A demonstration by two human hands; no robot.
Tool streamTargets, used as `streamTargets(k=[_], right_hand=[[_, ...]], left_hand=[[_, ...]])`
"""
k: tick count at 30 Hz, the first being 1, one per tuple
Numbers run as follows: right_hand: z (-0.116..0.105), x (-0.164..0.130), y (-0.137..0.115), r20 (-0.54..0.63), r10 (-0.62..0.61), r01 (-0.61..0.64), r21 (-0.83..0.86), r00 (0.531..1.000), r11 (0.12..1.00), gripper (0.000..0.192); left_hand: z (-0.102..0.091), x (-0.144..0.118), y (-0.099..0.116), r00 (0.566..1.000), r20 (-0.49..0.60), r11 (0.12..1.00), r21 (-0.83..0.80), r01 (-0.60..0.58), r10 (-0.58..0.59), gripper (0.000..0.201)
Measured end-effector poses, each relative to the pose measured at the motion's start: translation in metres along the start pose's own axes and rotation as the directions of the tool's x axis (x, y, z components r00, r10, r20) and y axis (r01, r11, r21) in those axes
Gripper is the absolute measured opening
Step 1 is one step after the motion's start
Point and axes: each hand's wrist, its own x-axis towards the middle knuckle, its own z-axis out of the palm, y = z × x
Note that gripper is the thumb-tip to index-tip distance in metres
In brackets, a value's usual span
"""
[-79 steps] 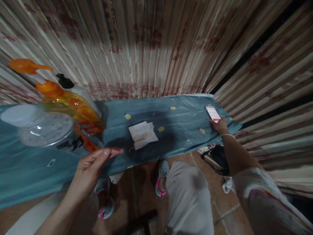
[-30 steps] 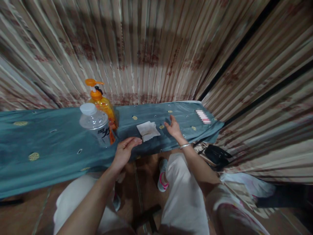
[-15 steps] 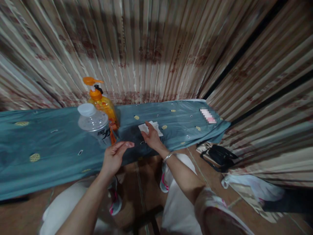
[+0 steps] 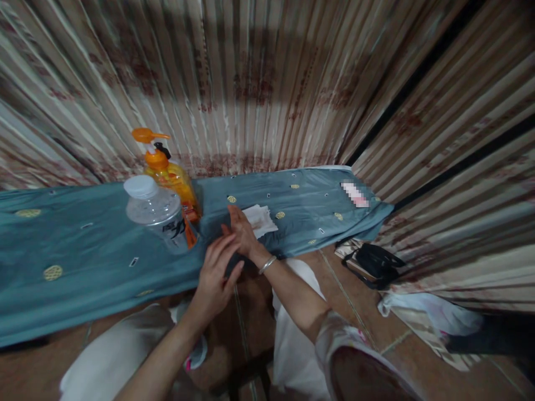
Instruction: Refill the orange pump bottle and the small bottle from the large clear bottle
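Striped curtains backed the teal-clothed counter [image 4: 96, 250]; right hand [image 4: 241, 231] lay flat, grip empty, touching the white folded tissue [image 4: 259, 218] at two o'clock; left hand [image 4: 215, 278] hovered loosely spread, steadying nothing.

A white folded tissue [image 4: 259, 219] is lying flat on the teal cloth-covered table [image 4: 83, 245], midway between its far and near edges and toward the right end, its corners slightly ragged and its left edge sitting under fingertips.
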Motion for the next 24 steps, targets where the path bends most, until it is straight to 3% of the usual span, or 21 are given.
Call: streamTargets(k=[2, 5, 10, 14, 17, 19, 24], right_hand=[[0.005, 0.003, -0.01, 0.012, -0.003, 0.003, -0.056, 1.0, 0.998, 0.066], [0.01, 0.003, -0.023, 0.028, -0.018, 0.02, -0.093, 0.999, 0.995, 0.067], [0.009, 0.0, -0.031, 0.038, -0.083, 0.088, -0.153, 0.996, 0.984, 0.067], [0.006, -0.002, -0.03, 0.029, -0.104, 0.107, -0.202, 0.994, 0.974, 0.07], [0.007, -0.004, -0.029, 0.027, -0.124, 0.127, -0.213, 0.992, 0.969, 0.071], [0.005, -0.005, -0.027, 0.021, -0.128, 0.13, -0.207, 0.992, 0.97, 0.071], [-0.008, 0.003, -0.005, -0.057, -0.084, 0.074, -0.159, 0.995, 0.985, 0.071]], left_hand=[[0.014, 0.003, 0.016, 0.994, 0.01, 0.994, 0.0, -0.105, 0.105, 0.046], [0.035, 0.004, 0.038, 0.966, 0.167, 0.98, -0.018, -0.199, 0.2, 0.037], [0.067, 0.005, 0.065, 0.908, 0.378, 0.984, -0.084, -0.16, 0.18, 0.024], [0.084, 0.007, 0.089, 0.834, 0.498, 0.971, -0.108, -0.211, 0.237, 0.019], [0.089, 0.005, 0.107, 0.79, 0.537, 0.955, -0.173, -0.24, 0.295, 0.026], [0.09, 0.005, 0.114, 0.792, 0.522, 0.947, -0.212, -0.24, 0.317, 0.035], [0.084, 0.013, 0.107, 0.803, 0.473, 0.914, -0.349, -0.207, 0.363, 0.023]])
